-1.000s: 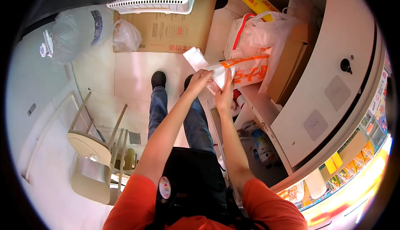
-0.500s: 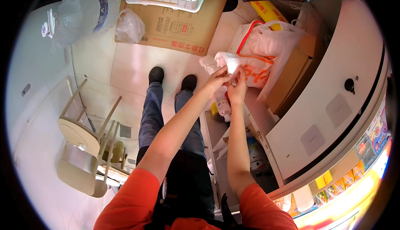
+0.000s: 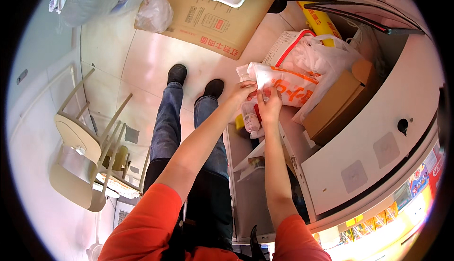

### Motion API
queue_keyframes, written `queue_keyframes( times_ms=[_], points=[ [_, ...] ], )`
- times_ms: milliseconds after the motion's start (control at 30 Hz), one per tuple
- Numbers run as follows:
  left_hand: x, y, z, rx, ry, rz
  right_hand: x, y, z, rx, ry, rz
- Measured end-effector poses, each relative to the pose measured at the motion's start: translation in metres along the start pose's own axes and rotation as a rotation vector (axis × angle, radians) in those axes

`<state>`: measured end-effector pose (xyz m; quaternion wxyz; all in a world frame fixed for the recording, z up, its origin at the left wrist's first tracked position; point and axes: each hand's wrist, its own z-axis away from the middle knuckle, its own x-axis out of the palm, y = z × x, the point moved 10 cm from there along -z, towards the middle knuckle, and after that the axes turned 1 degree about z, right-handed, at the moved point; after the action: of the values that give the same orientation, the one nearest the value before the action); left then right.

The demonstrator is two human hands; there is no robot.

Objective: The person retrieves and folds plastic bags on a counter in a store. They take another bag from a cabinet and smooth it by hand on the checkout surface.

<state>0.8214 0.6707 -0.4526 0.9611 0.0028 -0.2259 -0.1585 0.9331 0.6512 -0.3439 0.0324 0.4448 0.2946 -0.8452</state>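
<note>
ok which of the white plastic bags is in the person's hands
The plastic bag with orange lettering, its left end in the left hand and right hand; those at the basket and on the cardboard look plain, unheld.

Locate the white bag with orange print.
In the head view, the white bag is right of centre, held by the left hand and right hand, with the brown cardboard box to its lower right.
</note>
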Motion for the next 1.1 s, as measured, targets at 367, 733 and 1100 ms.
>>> queue_keyframes(
  times_ms=[367,733,1100],
  points=[
    [-0.003,0.0,-0.008,0.018,-0.055,-0.047,-0.004,0.013,-0.03,-0.028,-0.125,0.162],
    [0.005,0.006,-0.017,0.135,-0.062,-0.174,0.015,0.02,-0.05,0.168,-0.12,0.135],
    [0.007,0.012,-0.02,0.388,0.143,-0.506,0.019,0.005,-0.056,0.171,-0.317,0.457]
  ],
)
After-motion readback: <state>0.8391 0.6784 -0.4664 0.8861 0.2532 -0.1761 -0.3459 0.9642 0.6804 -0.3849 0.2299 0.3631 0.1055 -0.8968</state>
